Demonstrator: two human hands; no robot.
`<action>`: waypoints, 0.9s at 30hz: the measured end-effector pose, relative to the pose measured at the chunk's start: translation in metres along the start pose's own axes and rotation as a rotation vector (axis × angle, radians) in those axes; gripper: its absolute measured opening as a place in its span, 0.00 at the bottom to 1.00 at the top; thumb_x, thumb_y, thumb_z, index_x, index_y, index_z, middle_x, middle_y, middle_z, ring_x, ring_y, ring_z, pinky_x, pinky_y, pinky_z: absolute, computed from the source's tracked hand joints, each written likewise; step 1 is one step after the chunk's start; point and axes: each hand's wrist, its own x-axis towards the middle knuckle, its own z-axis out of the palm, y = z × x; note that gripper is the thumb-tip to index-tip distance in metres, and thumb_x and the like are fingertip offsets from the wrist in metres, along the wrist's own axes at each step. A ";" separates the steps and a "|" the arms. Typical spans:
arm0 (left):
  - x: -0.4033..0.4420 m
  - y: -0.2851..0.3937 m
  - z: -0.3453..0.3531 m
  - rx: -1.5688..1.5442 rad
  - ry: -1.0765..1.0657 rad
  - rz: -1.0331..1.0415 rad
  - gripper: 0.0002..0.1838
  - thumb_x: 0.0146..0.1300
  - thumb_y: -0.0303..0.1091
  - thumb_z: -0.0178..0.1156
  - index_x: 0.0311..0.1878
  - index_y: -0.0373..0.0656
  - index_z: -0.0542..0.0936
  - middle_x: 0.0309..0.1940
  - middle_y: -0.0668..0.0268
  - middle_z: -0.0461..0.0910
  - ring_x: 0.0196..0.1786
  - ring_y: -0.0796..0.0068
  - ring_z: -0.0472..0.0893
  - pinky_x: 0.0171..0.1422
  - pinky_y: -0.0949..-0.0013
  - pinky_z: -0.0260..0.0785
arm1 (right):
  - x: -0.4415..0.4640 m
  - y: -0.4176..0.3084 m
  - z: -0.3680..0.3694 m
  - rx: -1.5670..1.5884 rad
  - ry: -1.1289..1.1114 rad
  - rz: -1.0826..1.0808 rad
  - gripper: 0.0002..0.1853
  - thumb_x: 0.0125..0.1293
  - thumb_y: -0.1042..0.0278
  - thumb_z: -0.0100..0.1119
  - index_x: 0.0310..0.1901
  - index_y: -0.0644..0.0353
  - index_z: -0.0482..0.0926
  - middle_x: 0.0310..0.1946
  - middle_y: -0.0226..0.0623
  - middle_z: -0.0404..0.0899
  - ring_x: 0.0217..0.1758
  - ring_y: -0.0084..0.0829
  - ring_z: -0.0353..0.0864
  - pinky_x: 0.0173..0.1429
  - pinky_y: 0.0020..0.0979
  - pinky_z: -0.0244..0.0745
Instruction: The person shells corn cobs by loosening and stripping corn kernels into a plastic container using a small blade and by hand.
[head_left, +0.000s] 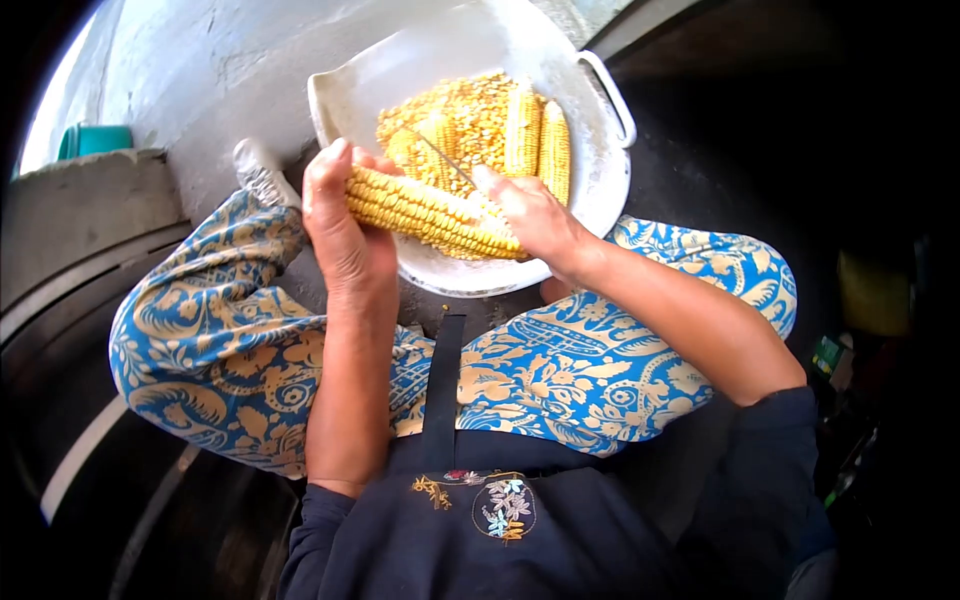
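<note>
My left hand [340,215] is closed round the left end of a yellow corn cob [425,210], which lies slanted over the near side of a white basin [595,195]. At the cob's right end is my right hand [535,215], closed on a knife [445,155]. Its thin blade points up and to the left, and the handle is hidden in my fingers. Pale bare patches show on the cob beside my right hand. Loose corn kernels [480,105] fill the basin's bottom. Among them lie more cobs, two of them side by side at the right [522,130].
The basin has a loop handle [612,100] on its right. My bent legs in blue patterned trousers [230,350] flank it. A grey wall [230,80] stands behind at left, with a teal container [97,141] on a ledge. Dark floor lies at the right.
</note>
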 end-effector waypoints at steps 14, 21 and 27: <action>-0.004 -0.006 0.001 -0.042 0.056 -0.093 0.14 0.57 0.42 0.65 0.36 0.43 0.73 0.27 0.67 0.75 0.31 0.71 0.78 0.41 0.66 0.73 | -0.004 -0.022 0.009 -0.382 -0.256 -0.097 0.35 0.65 0.31 0.42 0.32 0.63 0.76 0.29 0.48 0.78 0.36 0.40 0.79 0.43 0.39 0.72; -0.006 -0.008 -0.003 -0.026 0.010 -0.151 0.13 0.57 0.40 0.66 0.34 0.47 0.71 0.26 0.68 0.75 0.32 0.72 0.77 0.44 0.66 0.73 | -0.005 -0.018 0.007 -0.469 -0.259 -0.252 0.28 0.70 0.42 0.42 0.33 0.63 0.78 0.24 0.47 0.78 0.32 0.42 0.81 0.39 0.39 0.72; -0.008 -0.005 0.000 -0.054 0.011 -0.157 0.13 0.56 0.41 0.66 0.34 0.47 0.72 0.27 0.67 0.75 0.32 0.72 0.78 0.43 0.65 0.74 | -0.004 -0.015 0.008 -0.261 -0.188 -0.222 0.27 0.70 0.43 0.42 0.38 0.62 0.80 0.25 0.45 0.78 0.31 0.33 0.81 0.39 0.34 0.73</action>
